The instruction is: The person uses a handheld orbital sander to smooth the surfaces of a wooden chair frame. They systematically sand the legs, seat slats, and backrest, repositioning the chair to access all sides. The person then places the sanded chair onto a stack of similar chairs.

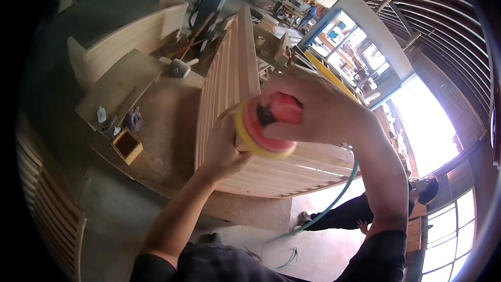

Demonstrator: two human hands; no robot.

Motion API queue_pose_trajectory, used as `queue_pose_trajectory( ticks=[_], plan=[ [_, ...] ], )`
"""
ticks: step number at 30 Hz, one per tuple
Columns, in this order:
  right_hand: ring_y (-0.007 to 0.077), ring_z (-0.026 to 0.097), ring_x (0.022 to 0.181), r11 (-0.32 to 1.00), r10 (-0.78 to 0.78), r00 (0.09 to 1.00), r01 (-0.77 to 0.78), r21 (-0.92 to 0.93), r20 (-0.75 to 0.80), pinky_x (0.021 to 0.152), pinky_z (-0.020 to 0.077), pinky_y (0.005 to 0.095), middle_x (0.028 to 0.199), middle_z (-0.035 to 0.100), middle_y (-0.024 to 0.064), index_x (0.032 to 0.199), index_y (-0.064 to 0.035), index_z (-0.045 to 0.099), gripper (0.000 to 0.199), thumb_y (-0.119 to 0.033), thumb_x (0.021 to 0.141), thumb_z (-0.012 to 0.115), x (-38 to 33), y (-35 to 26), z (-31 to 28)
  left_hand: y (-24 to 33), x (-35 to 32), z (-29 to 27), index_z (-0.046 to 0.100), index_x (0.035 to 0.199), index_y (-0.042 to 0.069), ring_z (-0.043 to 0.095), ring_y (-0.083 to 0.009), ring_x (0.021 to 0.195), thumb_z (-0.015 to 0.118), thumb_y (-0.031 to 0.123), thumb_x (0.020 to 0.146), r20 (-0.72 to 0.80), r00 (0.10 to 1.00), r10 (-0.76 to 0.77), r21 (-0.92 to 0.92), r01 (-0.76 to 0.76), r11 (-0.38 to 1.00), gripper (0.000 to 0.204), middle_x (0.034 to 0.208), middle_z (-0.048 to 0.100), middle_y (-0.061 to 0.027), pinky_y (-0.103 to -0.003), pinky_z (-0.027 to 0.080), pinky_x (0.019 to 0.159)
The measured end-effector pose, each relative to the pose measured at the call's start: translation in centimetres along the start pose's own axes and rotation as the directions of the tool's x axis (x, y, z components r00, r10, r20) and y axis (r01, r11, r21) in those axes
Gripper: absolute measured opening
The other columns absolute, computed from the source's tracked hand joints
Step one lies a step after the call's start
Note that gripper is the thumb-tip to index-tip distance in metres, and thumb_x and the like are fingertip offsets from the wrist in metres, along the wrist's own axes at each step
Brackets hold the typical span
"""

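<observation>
My right hand (pixel 318 104) is closed around a red round air sander (pixel 284 108) with a yellow pad. The sander is tilted, its pad close to the wooden corner by my left hand, and it is a little blurred. Whether the pad touches the wood I cannot tell. My left hand (pixel 225 149) grips the corner of a pale slatted wooden bench (pixel 245 57), just left of the pad, with some fingers hidden. Slats of this piece run away from me and also spread below my right forearm.
A green air hose (pixel 342 193) runs down to the floor. The worktable (pixel 175 146) bears a mallet (pixel 180 68), a small wooden box (pixel 127 146) and a white bottle (pixel 101 114). Another slatted piece (pixel 130 34) stands behind. A person in dark clothes (pixel 344 213) is at the right.
</observation>
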State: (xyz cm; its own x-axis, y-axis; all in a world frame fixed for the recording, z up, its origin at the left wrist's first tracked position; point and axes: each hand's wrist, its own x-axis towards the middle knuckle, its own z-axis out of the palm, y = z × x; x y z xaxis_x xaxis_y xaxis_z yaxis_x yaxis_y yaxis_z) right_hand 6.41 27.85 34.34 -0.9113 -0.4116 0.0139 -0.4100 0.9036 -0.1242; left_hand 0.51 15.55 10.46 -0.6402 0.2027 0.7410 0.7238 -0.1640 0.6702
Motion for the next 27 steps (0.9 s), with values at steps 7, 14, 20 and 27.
queue_pose_trajectory(
  ticks=[7,14,20,27],
  plan=[
    [0.0283,0.066,0.107,0.966,0.258,0.960,-0.253,-0.057,0.105,0.100,0.0526,0.0395,0.112,0.067,0.0105,0.113,-0.0080,0.071,0.043,-0.024,0.077,0.087,-4.0,0.4,-1.6,-2.1,-0.8,0.3,0.055,0.136,0.000,0.055,-0.0449,0.129,0.088,0.016,0.076,0.051,0.999,0.015,0.042,-0.017,0.999,0.070,0.139,0.058,-0.0237,-0.052,0.047,0.109],
    [0.0284,0.067,0.105,0.974,0.227,0.968,-0.225,-0.038,0.106,0.098,0.0536,0.0395,0.113,0.067,0.0111,0.112,-0.0079,0.070,0.042,-0.024,0.077,0.087,-1.8,-1.0,-1.5,-1.0,0.0,-0.5,0.062,0.128,0.001,0.062,-0.0455,0.116,0.088,0.025,0.080,-0.005,1.000,0.016,-0.076,-0.016,0.997,0.060,0.120,0.066,-0.0216,-0.052,0.051,0.101],
    [0.0288,0.066,0.100,0.958,0.280,0.948,-0.265,-0.112,0.153,0.092,0.0542,0.0393,0.106,0.064,0.0108,0.110,-0.0079,0.070,0.041,-0.026,0.077,0.087,-3.6,0.2,-2.3,-2.7,-0.8,0.0,0.057,0.132,-0.001,0.061,-0.0492,0.116,0.088,0.021,0.080,-0.015,0.993,0.118,-0.041,-0.118,0.992,0.065,0.122,0.063,-0.0240,-0.053,0.050,0.102],
    [0.0287,0.066,0.097,0.977,0.212,0.966,-0.204,-0.067,0.147,0.089,0.0540,0.0390,0.106,0.063,0.0108,0.112,-0.0082,0.072,0.043,-0.027,0.077,0.087,-2.3,-0.1,-1.8,-2.1,-1.0,0.1,0.056,0.129,0.000,0.060,-0.0471,0.122,0.085,0.011,0.073,0.003,1.000,0.010,0.028,-0.010,1.000,0.064,0.127,0.063,-0.0232,-0.052,0.051,0.104]
  ],
)
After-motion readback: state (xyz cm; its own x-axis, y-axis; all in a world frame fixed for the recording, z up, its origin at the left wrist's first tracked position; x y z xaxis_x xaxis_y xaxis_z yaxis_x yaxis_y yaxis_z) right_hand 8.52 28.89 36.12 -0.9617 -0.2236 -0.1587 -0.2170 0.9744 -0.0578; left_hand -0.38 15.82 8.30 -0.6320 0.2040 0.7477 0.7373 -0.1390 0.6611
